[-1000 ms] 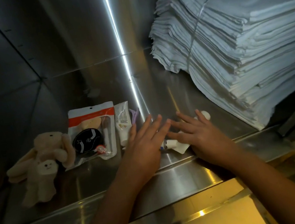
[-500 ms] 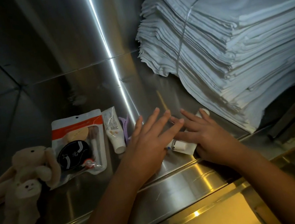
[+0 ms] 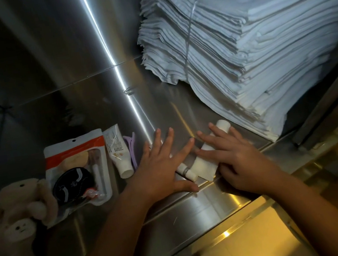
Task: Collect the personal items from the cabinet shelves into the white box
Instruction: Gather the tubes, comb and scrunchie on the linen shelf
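Note:
On a steel cabinet shelf (image 3: pixel 83 111) lie several personal items. My left hand (image 3: pixel 161 165) lies flat with fingers spread over a small white tube (image 3: pixel 186 171). My right hand (image 3: pixel 233 154) rests with straight fingers on a larger white tube (image 3: pixel 206 163) whose cap (image 3: pixel 223 125) sticks out beyond the fingers. Left of my hands lie a white tube with print (image 3: pixel 118 152), a purple hair clip (image 3: pixel 132 150), a packet with an orange stripe and a black disc (image 3: pixel 76 173) and a beige plush toy (image 3: pixel 18 213). No white box is in view.
A tall tied stack of folded white cloths (image 3: pixel 250 45) fills the right of the shelf, close to my right hand. The steel back wall (image 3: pixel 45 36) stands behind. The shelf's front lip (image 3: pixel 189 210) runs below my hands; a yellow surface (image 3: pixel 241 248) lies beneath.
Both hands have slid slightly toward the shelf's front edge, staying flat on the white tubes, which moved with them. The view shifted a little to the right.

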Demonstrator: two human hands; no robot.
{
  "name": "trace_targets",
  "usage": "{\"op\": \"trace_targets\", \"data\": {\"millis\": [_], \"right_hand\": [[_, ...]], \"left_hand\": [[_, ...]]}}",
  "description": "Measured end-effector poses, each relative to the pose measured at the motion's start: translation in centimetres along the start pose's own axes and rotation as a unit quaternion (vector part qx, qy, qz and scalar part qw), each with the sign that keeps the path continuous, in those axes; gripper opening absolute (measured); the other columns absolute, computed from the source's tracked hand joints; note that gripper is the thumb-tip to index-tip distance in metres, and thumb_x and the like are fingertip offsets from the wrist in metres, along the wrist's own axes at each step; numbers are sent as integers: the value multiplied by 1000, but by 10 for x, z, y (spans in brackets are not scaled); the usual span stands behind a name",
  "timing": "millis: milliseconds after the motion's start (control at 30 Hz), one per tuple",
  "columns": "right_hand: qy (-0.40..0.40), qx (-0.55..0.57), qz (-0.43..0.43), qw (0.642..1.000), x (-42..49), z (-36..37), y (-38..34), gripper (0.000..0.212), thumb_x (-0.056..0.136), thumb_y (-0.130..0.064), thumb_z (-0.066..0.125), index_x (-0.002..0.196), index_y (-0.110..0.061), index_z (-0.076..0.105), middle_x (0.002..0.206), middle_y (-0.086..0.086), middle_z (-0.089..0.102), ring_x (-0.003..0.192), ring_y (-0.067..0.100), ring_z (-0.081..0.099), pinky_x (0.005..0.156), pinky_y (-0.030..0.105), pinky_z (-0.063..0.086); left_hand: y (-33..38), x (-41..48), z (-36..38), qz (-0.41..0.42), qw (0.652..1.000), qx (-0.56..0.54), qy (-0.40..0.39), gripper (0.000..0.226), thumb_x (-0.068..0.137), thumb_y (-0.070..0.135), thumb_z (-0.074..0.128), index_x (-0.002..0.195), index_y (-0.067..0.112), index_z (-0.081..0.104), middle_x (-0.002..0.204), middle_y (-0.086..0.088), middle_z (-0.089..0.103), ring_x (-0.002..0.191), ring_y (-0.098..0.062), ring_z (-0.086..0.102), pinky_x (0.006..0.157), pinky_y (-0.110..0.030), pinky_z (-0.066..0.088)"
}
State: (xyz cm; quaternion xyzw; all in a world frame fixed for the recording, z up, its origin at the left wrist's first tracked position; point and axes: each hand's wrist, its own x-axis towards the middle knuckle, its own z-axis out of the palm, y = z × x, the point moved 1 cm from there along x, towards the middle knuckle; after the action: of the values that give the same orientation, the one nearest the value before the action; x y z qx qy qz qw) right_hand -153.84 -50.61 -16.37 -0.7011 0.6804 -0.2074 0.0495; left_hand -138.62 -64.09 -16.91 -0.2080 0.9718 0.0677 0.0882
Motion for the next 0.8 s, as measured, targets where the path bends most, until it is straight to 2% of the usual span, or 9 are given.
{"op": "trace_targets", "data": {"millis": [67,167,267,367,467,600,733,800], "right_hand": [[7,14,20,1000,-4,0,-4,51,81,-13,44,132,-22,50,148,4,28,141,27,7,110,53,4],[38,4,51,998,-4,1,-8,46,88,-24,45,133,-22,46,150,4,23,141,25,4,109,51,4],[-16,-37,110,993,0,7,-8,59,92,-49,40,144,-31,20,151,-4,-9,140,19,-18,110,45,-8],[-44,-69,121,989,5,12,-7,73,83,-67,27,145,-34,4,151,-2,-22,136,18,-29,108,40,-12],[-58,-63,108,990,14,14,-9,79,79,-71,23,145,-33,2,151,-1,-22,134,19,-33,107,38,-10],[-78,-56,63,993,30,18,-12,86,73,-75,16,145,-32,0,151,-1,-23,134,19,-33,108,36,-8],[-93,-55,3,994,46,26,-19,77,81,-70,31,139,-37,-9,150,-1,-22,135,19,-31,110,38,-6],[-103,-47,-23,993,54,29,-24,78,80,-72,29,140,-36,-7,150,-2,-22,136,20,-29,112,40,-3]], "left_hand": [[2,-1,2,-12,1000,3,5,102,62,84,38,130,47,-29,142,1,-39,123,-19,-45,101,-43,-21],[9,-3,3,-27,999,-8,21,105,55,89,21,134,40,-27,142,0,-39,124,-21,-45,101,-43,-22],[16,-5,4,-45,998,-14,34,104,59,87,15,141,34,-22,140,-1,-40,116,-18,-53,100,-41,-24],[15,-9,4,-75,996,-24,51,94,71,81,16,142,31,-20,141,1,-37,111,-16,-55,99,-39,-25],[8,-16,2,-93,993,-16,68,87,80,74,24,142,32,-19,143,2,-36,119,-17,-50,100,-41,-25],[-1,-25,1,-109,991,4,75,86,81,72,28,145,29,-11,150,1,-27,124,-16,-43,100,-42,-26],[-9,-36,-1,-125,989,14,82,92,79,74,33,146,26,-10,150,-1,-28,126,-17,-43,97,-43,-28],[-15,-43,-2,-133,987,28,90,96,77,76,34,146,25,-10,147,-1,-32,126,-18,-43,97,-44,-31]]}}
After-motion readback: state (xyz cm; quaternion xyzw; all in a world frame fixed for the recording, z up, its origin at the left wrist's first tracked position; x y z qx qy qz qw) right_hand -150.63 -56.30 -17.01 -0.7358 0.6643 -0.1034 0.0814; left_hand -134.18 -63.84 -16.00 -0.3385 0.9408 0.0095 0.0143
